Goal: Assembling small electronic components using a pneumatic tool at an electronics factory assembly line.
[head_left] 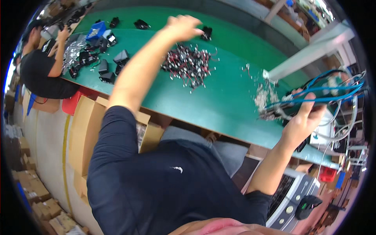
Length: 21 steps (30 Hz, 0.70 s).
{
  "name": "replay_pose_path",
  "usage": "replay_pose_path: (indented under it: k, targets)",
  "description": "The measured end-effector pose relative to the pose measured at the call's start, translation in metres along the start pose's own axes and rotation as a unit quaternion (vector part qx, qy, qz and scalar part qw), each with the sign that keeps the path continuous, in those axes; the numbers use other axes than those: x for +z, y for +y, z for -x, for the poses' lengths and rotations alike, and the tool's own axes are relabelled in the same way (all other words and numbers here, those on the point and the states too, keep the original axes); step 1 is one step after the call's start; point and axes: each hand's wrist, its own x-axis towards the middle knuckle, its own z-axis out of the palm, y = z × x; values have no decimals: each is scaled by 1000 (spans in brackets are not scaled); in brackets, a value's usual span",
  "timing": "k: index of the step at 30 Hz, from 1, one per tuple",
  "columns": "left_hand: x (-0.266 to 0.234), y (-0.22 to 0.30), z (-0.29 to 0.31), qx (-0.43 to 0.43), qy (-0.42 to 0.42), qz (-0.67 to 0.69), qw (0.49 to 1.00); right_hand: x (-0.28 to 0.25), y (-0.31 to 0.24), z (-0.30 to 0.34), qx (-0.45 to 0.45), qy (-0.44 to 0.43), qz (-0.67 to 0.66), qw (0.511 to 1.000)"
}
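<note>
My left hand (183, 26) is stretched over the far part of the green worktable (231, 105), its fingers spread and slightly blurred. A small black part (206, 33) lies just right of its thumb; whether they touch is unclear. Below that hand sits a heap of small connectors with red and black wires (188, 64). My right hand (303, 121) is at the table's right end, fingers curled beside the blue tubes (333, 91) of a bench device. What its fingers grip is hidden. Left of it lies a pile of tiny silvery parts (266, 96).
A slanted white metal beam (309, 55) rises near the right hand. Black housings (107, 70) and a blue bin (96, 31) are at the left, where a co-worker (43, 68) sits. An open cardboard box (84, 133) stands against the table's front edge.
</note>
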Motion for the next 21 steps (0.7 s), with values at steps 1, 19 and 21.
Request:
replay_pose_path:
  k: [1, 19, 21]
  targets:
    - [-6, -32, 24, 23, 45, -7, 999, -5, -6, -3, -24, -4, 14, 1000]
    - [1, -169, 196, -112, 192, 30, 975, 177, 79, 128, -36, -302, 187, 934]
    - [-3, -163, 192, -32, 278, 74, 957, 178, 81, 127, -44, -324, 197, 924]
